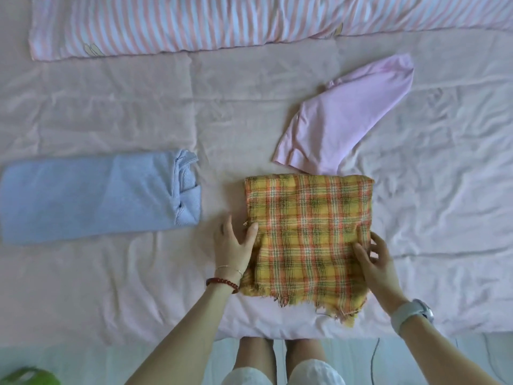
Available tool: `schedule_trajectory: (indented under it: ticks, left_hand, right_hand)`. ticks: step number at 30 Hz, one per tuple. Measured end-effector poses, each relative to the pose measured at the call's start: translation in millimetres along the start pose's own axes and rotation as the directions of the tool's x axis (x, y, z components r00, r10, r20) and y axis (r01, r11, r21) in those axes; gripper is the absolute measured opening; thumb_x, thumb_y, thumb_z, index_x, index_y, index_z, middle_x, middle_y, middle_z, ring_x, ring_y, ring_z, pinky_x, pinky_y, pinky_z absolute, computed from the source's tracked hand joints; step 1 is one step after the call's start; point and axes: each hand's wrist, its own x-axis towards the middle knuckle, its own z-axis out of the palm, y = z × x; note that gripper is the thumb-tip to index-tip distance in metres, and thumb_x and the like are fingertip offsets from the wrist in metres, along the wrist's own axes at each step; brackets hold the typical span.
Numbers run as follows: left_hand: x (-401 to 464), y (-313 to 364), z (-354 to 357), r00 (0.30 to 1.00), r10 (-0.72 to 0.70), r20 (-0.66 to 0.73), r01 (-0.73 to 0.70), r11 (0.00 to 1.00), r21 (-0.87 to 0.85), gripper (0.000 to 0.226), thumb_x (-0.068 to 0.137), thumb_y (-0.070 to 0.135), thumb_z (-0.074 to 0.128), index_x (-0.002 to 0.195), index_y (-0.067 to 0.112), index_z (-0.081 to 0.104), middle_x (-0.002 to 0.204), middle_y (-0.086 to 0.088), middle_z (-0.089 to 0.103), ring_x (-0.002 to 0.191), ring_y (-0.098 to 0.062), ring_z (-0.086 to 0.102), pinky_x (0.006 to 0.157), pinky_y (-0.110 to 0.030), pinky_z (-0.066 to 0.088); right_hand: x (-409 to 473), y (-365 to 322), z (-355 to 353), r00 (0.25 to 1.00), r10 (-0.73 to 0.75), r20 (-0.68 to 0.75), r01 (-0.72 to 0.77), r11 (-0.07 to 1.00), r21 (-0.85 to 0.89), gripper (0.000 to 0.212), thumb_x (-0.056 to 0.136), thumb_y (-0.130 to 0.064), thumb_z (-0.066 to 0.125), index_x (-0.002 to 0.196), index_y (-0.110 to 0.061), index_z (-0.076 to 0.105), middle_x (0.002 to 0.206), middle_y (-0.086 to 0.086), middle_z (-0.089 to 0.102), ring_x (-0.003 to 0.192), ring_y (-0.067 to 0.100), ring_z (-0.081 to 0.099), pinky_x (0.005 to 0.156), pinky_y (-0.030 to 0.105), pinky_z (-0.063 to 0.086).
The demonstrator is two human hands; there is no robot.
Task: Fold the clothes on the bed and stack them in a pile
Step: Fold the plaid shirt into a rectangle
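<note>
No text, label, brand, number or sign can be read anywhere; the clothes and the bedding show only stripes, checks and plain colour.

A bedroom in a home; a bed (111, 273) spread with a creased pale pink quilted cover fills nearly the whole view; a long pillow (194, 23) in pink and white stripes lies along its far side; household clothes lie on the cover; pale flooring (83, 359) shows at the near edge, with a blurred green thing (27, 377), perhaps a plant, in the corner.
</note>
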Motion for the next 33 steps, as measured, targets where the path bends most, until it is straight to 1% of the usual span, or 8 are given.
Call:
schedule_trajectory:
  ticks: [2,4,6,11,16,24,29,33]
  left_hand:
    - [-6,8,4,0.993,0.005,0.118,0.032,0.949,-0.314,0.074,0.088,0.033,0.059,0.146,0.01,0.02,0.135,-0.006,0.047,0.122,-0.016,0.046,0.101,-0.026,0.038]
    - [-8,14,10,0.983,0.087,0.164,-0.007,0.899,-0.437,0.072,0.089,0.022,0.058,0.147,0.015,0.015,0.133,0.005,0.046,0.118,-0.005,0.048,0.094,-0.011,0.04]
    - [-4,17,16,0.981,0.113,0.155,-0.03,0.889,-0.458,0.074,0.091,0.018,0.056,0.148,0.018,0.008,0.134,0.013,0.037,0.119,-0.001,0.043,0.087,-0.001,0.037]
    - [-9,30,21,0.996,0.025,0.087,0.021,0.873,-0.487,0.058,0.094,0.016,0.05,0.144,0.013,0.021,0.13,0.003,0.043,0.115,-0.007,0.042,0.09,-0.012,0.034]
    - [-32,28,-35,0.987,0.122,-0.108,-0.157,0.892,-0.425,0.043,0.093,0.016,0.053,0.134,0.016,0.039,0.116,0.013,0.052,0.102,0.008,0.049,0.078,0.004,0.036]
    - [2,-30,-226,0.94,0.059,-0.337,-0.155,0.951,-0.267,0.044,0.097,0.027,0.044,0.138,0.014,0.034,0.121,0.007,0.044,0.111,-0.007,0.041,0.093,-0.025,0.033]
    - [65,-85,-330,0.908,0.089,-0.409,-0.175,0.969,-0.177,0.044,0.097,0.025,0.044,0.137,0.012,0.035,0.134,-0.005,0.046,0.122,-0.021,0.044,0.103,-0.035,0.034]
    - [116,-129,-352,0.946,0.026,-0.324,-0.08,0.985,-0.155,0.052,0.095,0.023,0.048,0.141,0.01,0.027,0.137,-0.01,0.044,0.125,-0.027,0.043,0.103,-0.034,0.034]
  right_hand:
    - [0,2,0,0.999,0.003,0.032,-0.004,1.0,0.031,0.058,0.09,-0.03,0.054,0.142,-0.023,0.029,0.126,0.011,0.052,0.102,0.026,0.058,0.085,0.046,0.05]
    - [0,2,1,0.996,-0.027,0.088,0.023,0.999,0.046,0.061,0.091,-0.03,0.053,0.145,-0.028,0.023,0.132,0.008,0.05,0.111,0.024,0.055,0.092,0.046,0.047]
    - [0,2,4,0.989,-0.071,0.127,0.063,0.995,0.072,0.061,0.092,-0.028,0.051,0.146,-0.029,0.022,0.137,0.004,0.047,0.121,0.022,0.049,0.099,0.047,0.043]
    - [-4,-7,3,0.982,-0.153,0.109,0.144,0.985,0.09,0.051,0.095,-0.024,0.047,0.142,-0.022,0.03,0.131,-0.002,0.049,0.118,0.017,0.048,0.095,0.033,0.043]
    - [-35,-42,12,0.951,-0.284,0.12,0.277,0.958,0.076,0.047,0.09,-0.04,0.047,0.135,-0.033,0.036,0.114,-0.03,0.051,0.103,-0.013,0.052,0.077,0.006,0.041]
    - [-79,-159,167,0.823,-0.438,0.362,0.403,0.899,0.171,0.05,0.095,-0.026,0.048,0.141,-0.025,0.029,0.11,-0.034,0.047,0.097,-0.02,0.049,0.077,-0.002,0.038]
    - [-96,-215,282,0.754,-0.474,0.455,0.405,0.881,0.246,0.049,0.097,-0.026,0.044,0.142,-0.025,0.026,0.114,-0.022,0.052,0.103,-0.003,0.051,0.093,0.015,0.042]
    - [-87,-222,346,0.806,-0.405,0.431,0.418,0.906,0.069,0.048,0.098,-0.023,0.041,0.142,-0.02,0.024,0.116,-0.013,0.055,0.088,-0.003,0.051,0.072,0.002,0.04]
